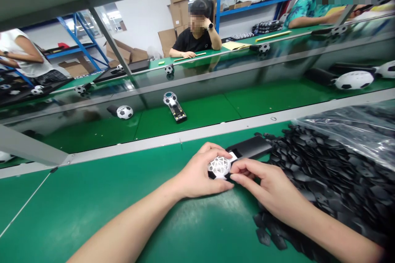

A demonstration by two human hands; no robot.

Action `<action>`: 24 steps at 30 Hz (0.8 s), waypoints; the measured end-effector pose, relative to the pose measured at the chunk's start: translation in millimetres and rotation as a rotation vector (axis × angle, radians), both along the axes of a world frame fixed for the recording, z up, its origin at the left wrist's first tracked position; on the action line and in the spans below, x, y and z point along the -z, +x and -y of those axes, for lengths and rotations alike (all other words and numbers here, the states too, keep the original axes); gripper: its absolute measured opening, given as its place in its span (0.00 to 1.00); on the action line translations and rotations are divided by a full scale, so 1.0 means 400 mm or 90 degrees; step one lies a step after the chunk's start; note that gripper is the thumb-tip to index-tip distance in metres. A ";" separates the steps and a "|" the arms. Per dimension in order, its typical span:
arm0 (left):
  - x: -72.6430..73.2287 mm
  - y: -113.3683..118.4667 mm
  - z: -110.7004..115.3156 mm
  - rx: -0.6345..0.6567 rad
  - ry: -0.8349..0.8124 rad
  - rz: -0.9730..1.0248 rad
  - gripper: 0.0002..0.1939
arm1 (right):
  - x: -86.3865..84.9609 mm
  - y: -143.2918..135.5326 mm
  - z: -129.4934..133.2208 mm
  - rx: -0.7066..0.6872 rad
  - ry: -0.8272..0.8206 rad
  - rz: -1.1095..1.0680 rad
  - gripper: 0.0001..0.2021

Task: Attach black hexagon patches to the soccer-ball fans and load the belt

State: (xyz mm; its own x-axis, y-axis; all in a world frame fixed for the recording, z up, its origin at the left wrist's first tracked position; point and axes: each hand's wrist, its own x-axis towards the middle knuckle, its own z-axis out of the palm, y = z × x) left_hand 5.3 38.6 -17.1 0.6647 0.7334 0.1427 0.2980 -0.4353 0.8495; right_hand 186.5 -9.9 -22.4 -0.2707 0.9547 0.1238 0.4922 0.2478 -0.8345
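Observation:
My left hand (202,172) is closed around a white and black football-patterned round head (219,167), which lies on the green table. A long black handle (251,148) extends from that head towards the upper right. Thumb and fingers of my right hand (262,178) are pinched at the head's right edge, by the neck of the device. Whatever small piece they may hold is hidden between the fingertips. Just right of my right hand spreads a big heap of small flat black pieces (321,160).
A clear plastic bag (348,131) covers part of the heap. Beyond a metal rail (197,134), a green conveyor belt (212,109) carries football-headed devices, one an opened device (175,107) showing its inside. A person in black (197,37) sits opposite; others work at the sides.

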 end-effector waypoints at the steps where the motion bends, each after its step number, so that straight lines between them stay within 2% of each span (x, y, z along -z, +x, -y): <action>1: 0.000 0.001 0.001 0.000 0.000 0.001 0.25 | 0.001 -0.001 -0.001 0.002 -0.003 -0.006 0.05; 7: 0.001 0.009 0.009 -0.024 0.014 0.006 0.22 | 0.003 -0.002 -0.005 0.016 0.018 0.004 0.06; 16: 0.002 0.014 0.011 -0.030 0.025 0.006 0.20 | -0.024 0.008 -0.027 -0.073 0.047 0.080 0.06; 24: 0.009 0.026 0.021 -0.059 0.056 -0.004 0.18 | -0.010 0.007 -0.024 0.000 -0.017 0.079 0.06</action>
State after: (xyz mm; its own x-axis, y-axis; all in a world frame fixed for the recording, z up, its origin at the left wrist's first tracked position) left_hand 15.8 30.4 -20.8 0.5964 0.7763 0.2042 0.3459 -0.4781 0.8073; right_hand 189.4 -0.4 -18.3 -0.2826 0.9571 0.0636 0.5917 0.2261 -0.7738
